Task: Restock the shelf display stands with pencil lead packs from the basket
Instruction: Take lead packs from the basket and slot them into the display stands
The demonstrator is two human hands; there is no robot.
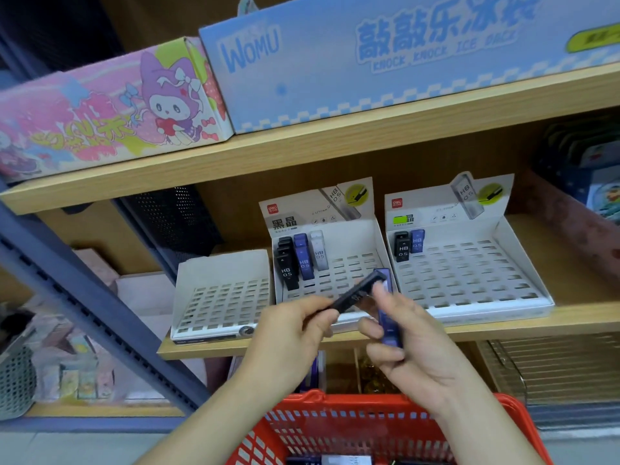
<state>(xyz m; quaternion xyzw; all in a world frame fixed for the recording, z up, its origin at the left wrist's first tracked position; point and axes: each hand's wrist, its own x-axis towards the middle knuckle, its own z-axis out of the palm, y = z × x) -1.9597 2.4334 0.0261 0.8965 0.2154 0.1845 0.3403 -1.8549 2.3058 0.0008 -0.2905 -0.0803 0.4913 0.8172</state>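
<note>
A person's left hand [288,333] pinches the lower end of a black lead pack [355,295], whose long axis slants up and to the right across the middle display stand [352,263]. The right hand [412,344] has its fingers curled round a blue lead pack [388,325], held nearly upright. Both packs hang just before the stand's open slots, above the red basket [335,402]. The stand's black row [287,263] lies up and left, likely nearer the left hand.
</note>
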